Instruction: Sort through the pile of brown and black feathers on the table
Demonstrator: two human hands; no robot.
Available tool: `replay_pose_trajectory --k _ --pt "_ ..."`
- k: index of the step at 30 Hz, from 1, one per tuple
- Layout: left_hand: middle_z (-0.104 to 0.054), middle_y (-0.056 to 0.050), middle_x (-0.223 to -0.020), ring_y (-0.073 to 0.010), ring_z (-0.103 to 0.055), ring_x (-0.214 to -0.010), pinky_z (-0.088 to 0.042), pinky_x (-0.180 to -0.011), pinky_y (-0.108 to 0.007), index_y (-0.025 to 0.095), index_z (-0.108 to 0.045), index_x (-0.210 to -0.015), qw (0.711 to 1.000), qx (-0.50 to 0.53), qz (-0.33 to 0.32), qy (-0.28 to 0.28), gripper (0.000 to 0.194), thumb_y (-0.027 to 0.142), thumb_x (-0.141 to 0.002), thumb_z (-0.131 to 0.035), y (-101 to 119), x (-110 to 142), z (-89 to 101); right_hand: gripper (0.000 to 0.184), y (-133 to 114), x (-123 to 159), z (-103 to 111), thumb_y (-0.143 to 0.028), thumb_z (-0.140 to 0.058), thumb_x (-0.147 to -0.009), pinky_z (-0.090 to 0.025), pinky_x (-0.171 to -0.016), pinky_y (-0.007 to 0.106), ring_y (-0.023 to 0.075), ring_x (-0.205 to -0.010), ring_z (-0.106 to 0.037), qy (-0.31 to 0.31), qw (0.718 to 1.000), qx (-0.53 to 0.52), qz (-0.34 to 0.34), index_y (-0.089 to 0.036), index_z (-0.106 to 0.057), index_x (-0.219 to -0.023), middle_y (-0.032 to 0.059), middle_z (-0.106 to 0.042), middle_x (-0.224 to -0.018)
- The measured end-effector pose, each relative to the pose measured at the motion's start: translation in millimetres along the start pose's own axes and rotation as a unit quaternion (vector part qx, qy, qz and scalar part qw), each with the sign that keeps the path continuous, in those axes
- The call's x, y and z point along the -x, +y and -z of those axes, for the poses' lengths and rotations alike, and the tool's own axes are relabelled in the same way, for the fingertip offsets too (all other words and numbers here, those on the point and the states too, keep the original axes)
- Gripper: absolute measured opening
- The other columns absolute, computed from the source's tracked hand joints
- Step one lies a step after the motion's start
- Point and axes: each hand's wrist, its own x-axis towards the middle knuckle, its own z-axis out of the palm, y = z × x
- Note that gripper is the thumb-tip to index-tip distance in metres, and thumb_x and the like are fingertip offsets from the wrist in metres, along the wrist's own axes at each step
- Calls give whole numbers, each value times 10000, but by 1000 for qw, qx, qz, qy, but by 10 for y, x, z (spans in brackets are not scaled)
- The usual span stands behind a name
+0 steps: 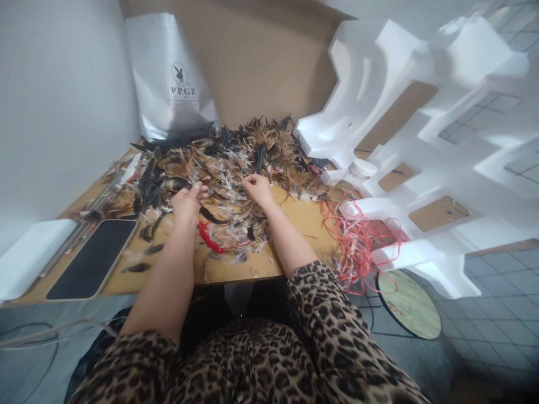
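Observation:
A wide heap of brown and black feathers (273, 143) covers the far part of the table, with pale quill ends and loose bits in its middle. At the heap's near left side is my left hand (187, 202), its fingers curled toward the thumb; a dark feather lies close to its fingertips, and whether it is gripped I cannot tell. My right hand (257, 189) is at the heap's middle, thumb and forefinger pinched together over something too small to name. Between the forearms lie a curved red piece (210, 238) and a black curved feather (214, 216).
A phone (93, 258) and a white box (36, 255) lie at left. Behind the heap stands a silver-white bag (166, 78). Tangled red strings (357, 241), a white-lidded jar (361, 170) and large white foam pieces (458, 123) fill the right side. A round stool (408, 306) stands below.

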Motion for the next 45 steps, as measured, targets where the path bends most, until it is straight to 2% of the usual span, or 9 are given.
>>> replay_pose_trajectory --k 3,11,18,22,27,31,35,41,45 --pt "-664 -37 -679 -54 -549 -474 -353 -413 -150 111 -614 -761 1000 -6 0 -28 221 270 -628 -692 -12 29 -23 257 -56 72 33 -329 -475 -765 -402 -682 198 102 -695 -559 -9 999 25 29 -136 -644 -752 19 -653 -750" --pt "-674 -55 -686 -57 -554 -482 -347 -409 -145 105 -611 -739 999 -27 12 -41 213 257 -618 -699 -82 28 -21 198 -171 234 -28 -340 -551 -740 -410 -722 223 129 -773 -589 -124 983 129 49 -198 -663 -818 10 -675 -839" --pt "-675 -62 -682 -52 -551 -472 -357 -413 -139 98 -604 -719 996 -56 31 -65 185 238 -635 -692 -59 122 -76 216 -241 287 -153 -327 -507 -776 -406 -761 254 163 -862 -570 -120 967 221 52 -198 -651 -874 51 -652 -937" --pt "-676 -71 -690 -56 -561 -480 -372 -408 -132 102 -594 -707 992 -29 78 -95 139 204 -668 -680 -56 147 -82 205 -212 277 -123 -254 -447 -811 -390 -782 223 128 -846 -546 -64 985 132 90 -170 -632 -840 35 -630 -890" --pt "-687 -98 -795 -72 -601 -564 -414 -424 -123 120 -624 -780 966 40 196 -166 85 147 -707 -657 -56 134 -36 255 -262 315 31 -275 -390 -856 -380 -813 212 113 -871 -518 0 988 38 152 -145 -603 -915 48 -592 -912" --pt "-682 -129 -911 -110 -638 -668 -465 -475 -151 134 -626 -802 944 57 248 -209 57 149 -748 -618 -52 140 -16 291 -307 372 87 -280 -357 -882 -371 -859 224 123 -970 -506 -7 976 59 210 -158 -610 -960 74 -569 -1009" --pt "-679 -104 -854 -141 -650 -766 -502 -573 -191 130 -623 -810 931 87 270 -230 56 142 -760 -600 -69 141 -4 281 -282 389 30 -279 -386 -880 -381 -868 242 131 -992 -489 -27 947 65 313 -177 -632 -969 84 -550 -1047" --pt "-663 -25 -714 -87 -615 -628 -488 -576 -192 123 -615 -766 942 127 248 -189 60 79 -725 -617 -91 97 9 222 -239 379 -66 -290 -468 -848 -386 -900 303 160 -1017 -468 -29 922 64 381 -210 -660 -925 85 -532 -1086" --pt "-677 -47 -742 -98 -631 -669 -485 -612 -197 113 -607 -706 973 81 162 -139 83 107 -668 -680 -67 98 -26 221 -233 361 -81 -287 -500 -819 -401 -894 300 154 -1006 -499 6 952 -36 303 -172 -648 -937 93 -554 -1052"
